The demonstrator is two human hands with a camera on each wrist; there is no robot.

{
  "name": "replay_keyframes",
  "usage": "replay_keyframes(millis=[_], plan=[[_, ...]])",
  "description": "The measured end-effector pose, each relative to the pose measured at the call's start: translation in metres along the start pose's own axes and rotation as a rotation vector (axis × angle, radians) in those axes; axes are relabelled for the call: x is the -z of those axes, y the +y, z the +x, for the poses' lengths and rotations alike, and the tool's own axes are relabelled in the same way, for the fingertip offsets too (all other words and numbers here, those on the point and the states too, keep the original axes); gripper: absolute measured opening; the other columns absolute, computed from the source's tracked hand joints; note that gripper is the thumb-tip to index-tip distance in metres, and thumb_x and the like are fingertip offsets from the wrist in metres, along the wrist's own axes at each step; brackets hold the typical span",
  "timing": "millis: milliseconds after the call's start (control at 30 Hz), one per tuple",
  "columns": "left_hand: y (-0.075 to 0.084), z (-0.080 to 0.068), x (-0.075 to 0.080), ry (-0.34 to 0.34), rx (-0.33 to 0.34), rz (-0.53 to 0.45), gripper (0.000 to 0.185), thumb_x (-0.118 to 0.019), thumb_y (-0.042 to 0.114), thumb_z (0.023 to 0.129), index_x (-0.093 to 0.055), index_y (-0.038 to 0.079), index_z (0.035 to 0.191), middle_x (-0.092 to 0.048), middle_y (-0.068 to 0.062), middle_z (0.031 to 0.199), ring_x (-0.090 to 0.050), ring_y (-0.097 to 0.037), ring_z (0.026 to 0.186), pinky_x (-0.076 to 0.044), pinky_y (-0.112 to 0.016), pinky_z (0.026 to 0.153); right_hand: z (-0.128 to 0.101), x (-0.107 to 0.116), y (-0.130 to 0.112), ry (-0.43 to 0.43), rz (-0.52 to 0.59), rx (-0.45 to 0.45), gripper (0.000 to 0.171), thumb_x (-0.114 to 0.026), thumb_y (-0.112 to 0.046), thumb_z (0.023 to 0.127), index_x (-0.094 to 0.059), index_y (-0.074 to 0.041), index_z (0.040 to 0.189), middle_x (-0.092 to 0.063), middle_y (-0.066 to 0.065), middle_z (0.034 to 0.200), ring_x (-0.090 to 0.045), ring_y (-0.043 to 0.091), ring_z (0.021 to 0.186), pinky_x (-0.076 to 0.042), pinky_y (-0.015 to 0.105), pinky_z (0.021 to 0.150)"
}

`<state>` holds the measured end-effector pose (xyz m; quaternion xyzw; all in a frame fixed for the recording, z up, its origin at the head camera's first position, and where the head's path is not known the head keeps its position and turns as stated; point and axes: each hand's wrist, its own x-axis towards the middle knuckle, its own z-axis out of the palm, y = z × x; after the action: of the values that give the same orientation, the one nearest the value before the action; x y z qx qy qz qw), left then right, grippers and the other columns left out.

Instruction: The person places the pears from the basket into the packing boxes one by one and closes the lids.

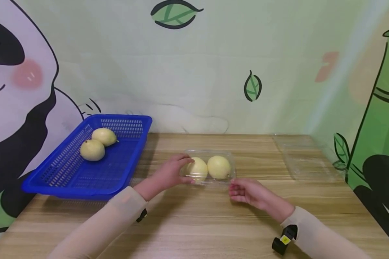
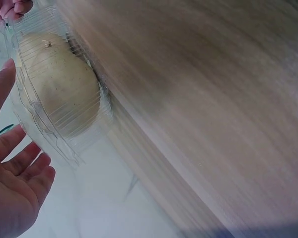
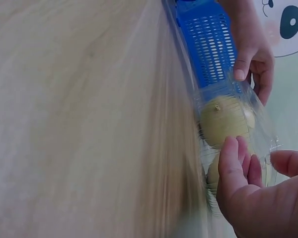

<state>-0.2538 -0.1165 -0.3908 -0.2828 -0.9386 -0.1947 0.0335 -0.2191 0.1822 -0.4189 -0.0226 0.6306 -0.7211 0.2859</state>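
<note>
A: Far left we log a blue basket (image 1: 84, 169) on the table (image 1: 194, 223), two pears (image 1: 98, 142) inside it, touching each other.

B: Moving right, our left hand (image 1: 168, 174) cups the left end of the clear box (image 1: 210, 167), thumb over the top edge, fingers curved round the side. The left wrist view shows the palm spread beside the ribbed plastic.

A: The box sits mid-table with two pears (image 1: 209, 167) in it, side by side, lid (image 3: 260, 126) seemingly down over them.

B: Our right hand (image 1: 251, 192) sits at the box's front right corner, fingers loosely bent, holding nothing. Touching or just short, we can't tell.

A: Far right, another clear box (image 1: 306, 158), well apart.

B: We judge the step as steadying and closing the filled box. Next likely needs both hands pressing the rim evenly until it catches, without squashing fruit.
</note>
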Motion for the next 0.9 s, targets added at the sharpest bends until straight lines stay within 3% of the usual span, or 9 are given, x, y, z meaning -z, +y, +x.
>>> replay_keyframes(millis=[367,633,767,900], plan=[[0.001,-0.001,-0.001,0.016,0.005,-0.009,0.067,-0.087,0.036,0.08,-0.063,0.004,0.134,-0.06,-0.019,0.143,-0.057,-0.039,0.134,-0.047,-0.053,0.114,0.004,0.0,0.0,0.028,-0.042,0.009,0.019,-0.044,-0.006,0.105,-0.061,-0.008,0.097,-0.066,-0.002,0.089,-0.068,0.006,0.082,-0.06,0.018,0.079],[0.001,0.001,0.002,0.002,0.015,-0.038,0.069,-0.085,0.035,0.083,-0.059,0.002,0.138,-0.058,-0.021,0.144,-0.057,-0.04,0.134,-0.048,-0.052,0.114,0.004,-0.001,0.0,0.02,-0.009,0.017,0.021,-0.045,-0.008,0.106,-0.062,-0.012,0.094,-0.067,-0.003,0.088,-0.068,0.006,0.082,-0.061,0.019,0.079],[0.003,-0.002,0.004,0.037,0.055,-0.158,0.062,-0.078,0.03,0.091,-0.057,0.001,0.141,-0.058,-0.02,0.146,-0.056,-0.04,0.136,-0.047,-0.053,0.115,0.005,0.002,0.002,-0.001,0.001,0.011,0.016,-0.05,-0.013,0.105,-0.062,-0.012,0.095,-0.068,-0.003,0.088,-0.069,0.007,0.084,-0.061,0.02,0.081],[0.005,-0.015,0.008,0.124,0.12,-0.39,0.047,-0.068,0.016,0.097,-0.057,-0.005,0.138,-0.061,-0.026,0.141,-0.058,-0.043,0.131,-0.049,-0.056,0.11,0.004,0.008,0.007,-0.047,0.023,0.021,0.012,-0.06,-0.023,0.102,-0.062,-0.012,0.1,-0.068,-0.002,0.092,-0.07,0.008,0.088,-0.062,0.022,0.084]])
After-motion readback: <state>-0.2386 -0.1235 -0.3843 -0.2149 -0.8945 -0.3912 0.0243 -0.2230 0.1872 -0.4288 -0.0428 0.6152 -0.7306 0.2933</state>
